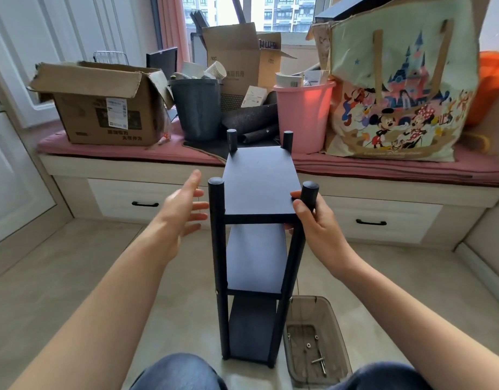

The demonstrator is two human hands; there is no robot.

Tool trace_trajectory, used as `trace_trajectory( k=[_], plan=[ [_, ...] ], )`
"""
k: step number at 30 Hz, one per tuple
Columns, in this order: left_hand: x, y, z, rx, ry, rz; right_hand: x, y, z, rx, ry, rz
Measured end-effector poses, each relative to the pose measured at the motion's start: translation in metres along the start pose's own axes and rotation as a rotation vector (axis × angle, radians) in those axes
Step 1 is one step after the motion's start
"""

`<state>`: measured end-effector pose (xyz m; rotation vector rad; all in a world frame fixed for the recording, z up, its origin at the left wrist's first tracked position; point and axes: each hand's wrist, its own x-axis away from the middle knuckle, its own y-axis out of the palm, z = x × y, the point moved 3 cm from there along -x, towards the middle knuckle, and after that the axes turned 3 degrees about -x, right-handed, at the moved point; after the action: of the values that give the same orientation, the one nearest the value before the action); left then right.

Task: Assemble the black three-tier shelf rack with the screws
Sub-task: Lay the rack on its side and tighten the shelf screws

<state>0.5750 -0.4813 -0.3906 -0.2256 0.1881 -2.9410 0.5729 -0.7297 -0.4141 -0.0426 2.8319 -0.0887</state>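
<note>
Rack upright on floor, right hand on a post, left hand free.

I see the black three-tier shelf rack with round posts and flat boards standing on the pale tiled floor between my knees, just in front of the window bench. My right hand grips the near right post just below its cap, fingers curled round it; my left hand hovers beside the near left post, fingers spread and straight, holding nothing. I judge the rack light but tall and narrow, so tippy; posts stiff, smooth finish perhaps slick. Best hold: two posts at the top tier, not the board edges. The clear brown plastic tray with loose screws and a metal key lies just right of the base.
</note>
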Motion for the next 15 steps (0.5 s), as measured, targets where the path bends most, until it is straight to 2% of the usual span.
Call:
trace_trajectory(
  k=[2, 3, 4, 8, 12, 15],
  plan=[
    [0.001, 0.016, 0.001, 0.024, -0.046, -0.284, -0.001, 0.0, 0.001, -0.03, -0.003, -0.001],
    [0.003, 0.022, 0.002, 0.032, -0.032, -0.374, -0.001, 0.0, 0.001, -0.037, -0.005, -0.001],
    [0.002, 0.026, 0.004, 0.038, -0.016, -0.398, -0.001, -0.001, 0.001, -0.038, -0.01, -0.001],
    [0.003, 0.036, 0.007, 0.103, -0.01, -0.3, -0.001, -0.001, 0.001, -0.009, -0.033, 0.016],
    [0.006, 0.046, 0.011, 0.272, 0.055, -0.237, 0.0, 0.001, 0.003, -0.013, -0.052, 0.054],
    [0.004, 0.046, 0.012, 0.283, 0.073, -0.135, -0.001, 0.002, 0.003, 0.016, -0.066, 0.079]
  ],
)
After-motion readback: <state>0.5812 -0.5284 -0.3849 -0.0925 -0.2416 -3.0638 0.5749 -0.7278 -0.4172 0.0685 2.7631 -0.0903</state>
